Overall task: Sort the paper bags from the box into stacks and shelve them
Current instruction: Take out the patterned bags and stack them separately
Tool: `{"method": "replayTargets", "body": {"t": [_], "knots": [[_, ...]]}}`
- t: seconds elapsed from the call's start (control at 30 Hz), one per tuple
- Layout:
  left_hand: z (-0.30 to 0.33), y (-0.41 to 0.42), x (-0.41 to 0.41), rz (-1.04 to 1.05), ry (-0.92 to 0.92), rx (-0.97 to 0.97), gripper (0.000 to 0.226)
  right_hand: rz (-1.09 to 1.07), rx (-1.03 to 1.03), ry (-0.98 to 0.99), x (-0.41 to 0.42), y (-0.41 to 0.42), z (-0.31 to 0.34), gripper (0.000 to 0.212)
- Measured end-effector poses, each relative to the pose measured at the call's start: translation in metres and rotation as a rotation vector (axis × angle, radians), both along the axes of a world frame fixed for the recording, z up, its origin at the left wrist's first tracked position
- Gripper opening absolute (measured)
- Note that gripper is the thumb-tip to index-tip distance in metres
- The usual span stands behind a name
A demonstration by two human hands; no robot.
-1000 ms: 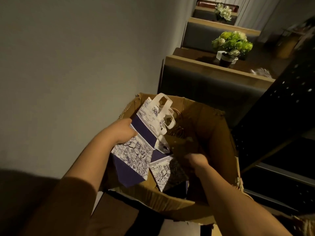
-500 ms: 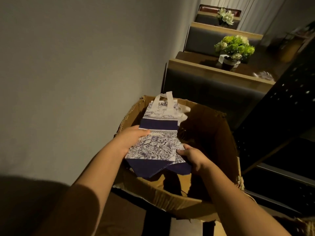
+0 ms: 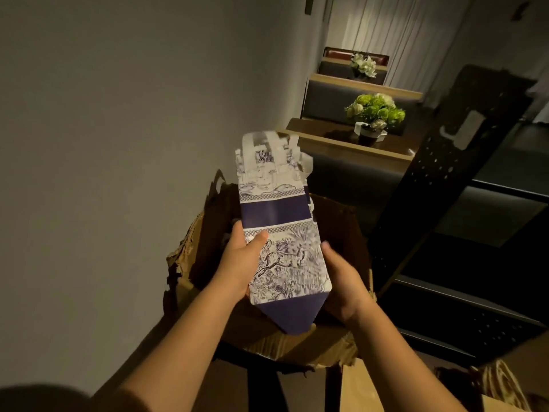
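Head view: both hands hold a flat stack of paper bags (image 3: 282, 248) up above the open cardboard box (image 3: 353, 233). Bags are blue and white, a printed drawing on the lower panel, solid dark blue band across the middle, dark blue folded bottom pointing toward the camera. White ribbon handles (image 3: 273, 150) at the far end, blurred. More than one bag in the stack, edges offset at the right side; count cannot be told.

Left hand (image 3: 240, 263) grips the stack's left edge, thumb on top of the print, fingers curled under. Right hand (image 3: 341, 281) cups the right edge from beside and below, thumb near the edge, fingers under the stack and hidden.

Box is torn and ragged along its left rim, flaps bent. What lies inside is hidden by the bags and too dark to tell.

Plain grey wall at left. Black perforated metal shelf frame (image 3: 445, 179) at right, leaning across the view. Farther back, padded booth seats with wooden tops and a bench carrying a pot of green and white flowers (image 3: 375, 111); a second white bouquet (image 3: 364, 64) farther behind, curtains beyond.
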State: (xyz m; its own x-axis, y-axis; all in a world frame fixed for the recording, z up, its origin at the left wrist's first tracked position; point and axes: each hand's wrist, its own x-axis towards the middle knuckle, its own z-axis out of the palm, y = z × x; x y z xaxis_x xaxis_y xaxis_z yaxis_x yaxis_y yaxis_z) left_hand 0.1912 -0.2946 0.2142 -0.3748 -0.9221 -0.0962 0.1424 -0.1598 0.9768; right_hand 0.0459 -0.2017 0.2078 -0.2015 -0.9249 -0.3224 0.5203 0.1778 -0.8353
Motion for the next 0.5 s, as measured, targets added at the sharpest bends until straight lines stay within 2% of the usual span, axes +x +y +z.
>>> {"method": "replayTargets", "body": {"t": [0.07,0.13,0.2,0.27,0.33,0.43,0.5], "knots": [[0.000,0.015,0.002,-0.048,-0.041,-0.084,0.033,-0.006,-0.033,0.033,-0.005,0.011,0.009,0.049],[-0.002,0.033,0.004,-0.126,-0.090,-0.155,0.063,-0.055,-0.106,0.200,-0.009,0.021,0.016,0.047],[-0.001,0.054,0.004,-0.204,-0.132,-0.210,0.076,-0.164,-0.171,0.353,-0.010,0.029,0.025,0.037],[0.000,0.069,0.004,-0.237,-0.145,-0.200,0.062,-0.236,-0.206,0.436,-0.009,0.038,0.028,0.032],[-0.004,0.080,0.006,-0.227,-0.145,-0.202,0.055,-0.219,-0.211,0.533,-0.006,0.052,0.026,0.033],[-0.007,0.091,0.013,-0.100,-0.061,-0.124,0.064,-0.113,-0.217,0.595,0.002,0.076,0.015,0.034],[-0.009,0.097,0.018,0.003,-0.071,-0.181,0.049,-0.042,-0.212,0.569,0.012,0.090,0.006,0.035]]}}
